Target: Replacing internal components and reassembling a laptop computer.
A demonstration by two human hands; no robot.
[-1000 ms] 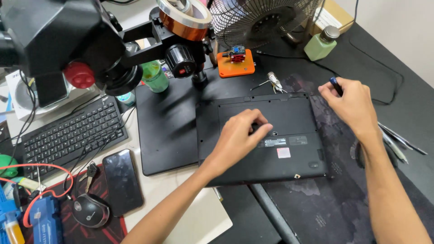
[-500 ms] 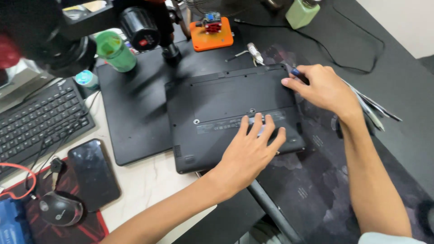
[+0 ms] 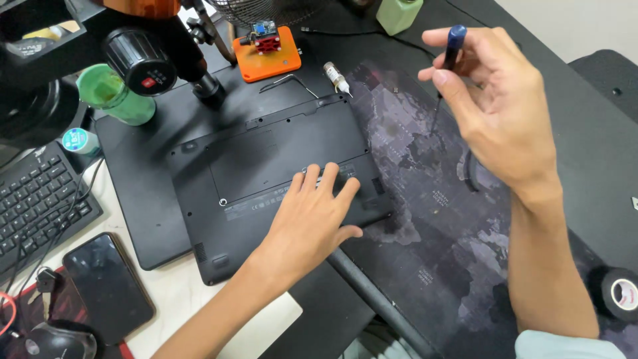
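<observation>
A black laptop lies upside down on a black mat, its base cover facing up. My left hand rests flat on the laptop's near right part, fingers spread. My right hand is raised above the dark patterned desk mat, to the right of the laptop. It grips a thin screwdriver with a dark blue handle, tip pointing down.
A black microscope head overhangs the upper left. A green bottle, an orange fixture, a small syringe, a pale green bottle, a keyboard, a phone, a mouse and a black tape roll surround the work.
My right hand has lifted off the table with the screwdriver and risen above the desk mat. My left hand has stayed on the laptop's near right part. The view has shifted closer.
</observation>
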